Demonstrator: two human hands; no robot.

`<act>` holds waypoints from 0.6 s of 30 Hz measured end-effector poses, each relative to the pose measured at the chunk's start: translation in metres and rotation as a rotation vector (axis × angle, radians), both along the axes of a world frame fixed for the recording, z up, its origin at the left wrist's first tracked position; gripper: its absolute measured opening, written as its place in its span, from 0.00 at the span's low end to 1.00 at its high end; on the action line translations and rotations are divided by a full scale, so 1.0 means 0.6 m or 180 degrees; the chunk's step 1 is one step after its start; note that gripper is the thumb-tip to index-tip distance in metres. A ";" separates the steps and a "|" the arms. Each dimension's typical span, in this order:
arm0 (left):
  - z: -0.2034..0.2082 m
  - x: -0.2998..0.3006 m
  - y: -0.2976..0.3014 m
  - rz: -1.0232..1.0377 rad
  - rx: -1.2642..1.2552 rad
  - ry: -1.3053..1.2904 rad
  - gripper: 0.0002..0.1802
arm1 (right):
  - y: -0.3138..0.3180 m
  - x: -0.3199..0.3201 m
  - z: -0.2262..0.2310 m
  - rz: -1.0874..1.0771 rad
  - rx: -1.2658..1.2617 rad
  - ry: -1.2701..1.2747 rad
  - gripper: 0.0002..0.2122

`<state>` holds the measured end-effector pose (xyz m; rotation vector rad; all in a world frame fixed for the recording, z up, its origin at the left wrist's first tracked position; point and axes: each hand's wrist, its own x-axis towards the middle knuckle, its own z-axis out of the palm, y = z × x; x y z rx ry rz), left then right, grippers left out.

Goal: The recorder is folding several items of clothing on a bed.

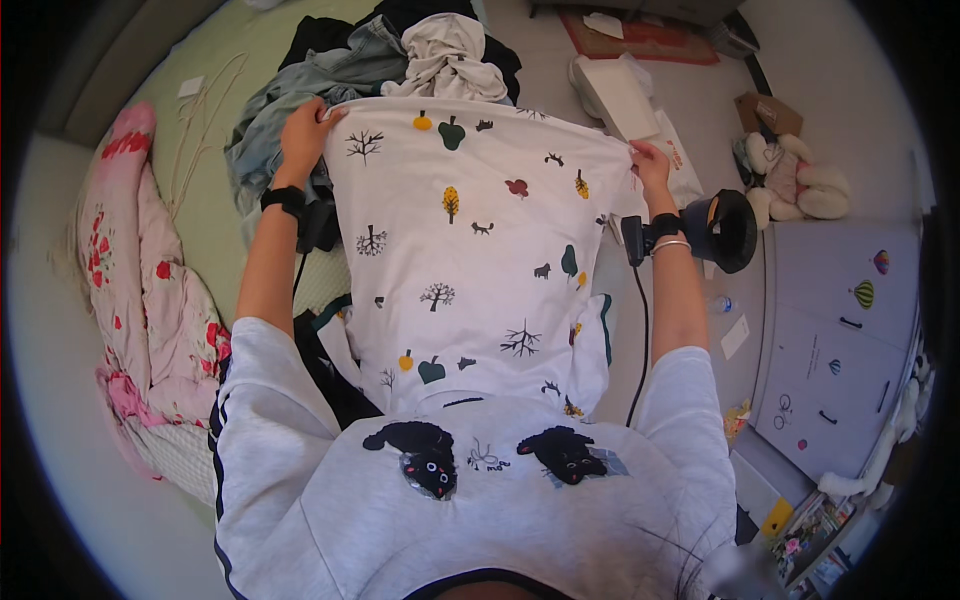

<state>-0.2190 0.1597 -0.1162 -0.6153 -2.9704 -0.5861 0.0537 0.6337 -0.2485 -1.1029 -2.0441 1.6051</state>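
A white long-sleeved top (440, 250), printed with small trees, leaves and animals, is stretched out in front of me. My left hand (302, 140) pinches its far left corner between thumb and fingers. At the far right corner, my right hand (650, 165) grips the cloth the same way. The top hangs down toward my chest, and dark green trim shows at its lower sides. Just beyond its far edge lies a heap of clothes, with blue-grey denim (345, 70) near my left hand and a crumpled cream garment (447, 55) in the middle.
A pink flowered quilt (150, 290) lies on the bed (215, 60) at the left, near a white cable. On the right are a white box (615, 98), a plush toy (800, 180) and a grey cabinet (840, 340). A red mat (640, 40) is at the back.
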 end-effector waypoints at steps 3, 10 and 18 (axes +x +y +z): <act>0.005 0.010 -0.004 -0.0330 0.0706 -0.0131 0.19 | -0.019 0.012 -0.011 -0.0488 -0.0631 -0.0030 0.15; 0.083 0.168 -0.044 -0.1290 0.0649 -0.0297 0.20 | -0.067 0.157 0.045 0.1228 -0.0583 0.0101 0.14; 0.080 0.517 -0.010 -0.3420 0.0020 -0.2226 0.13 | -0.312 0.399 0.188 0.1952 -0.0357 -0.2782 0.23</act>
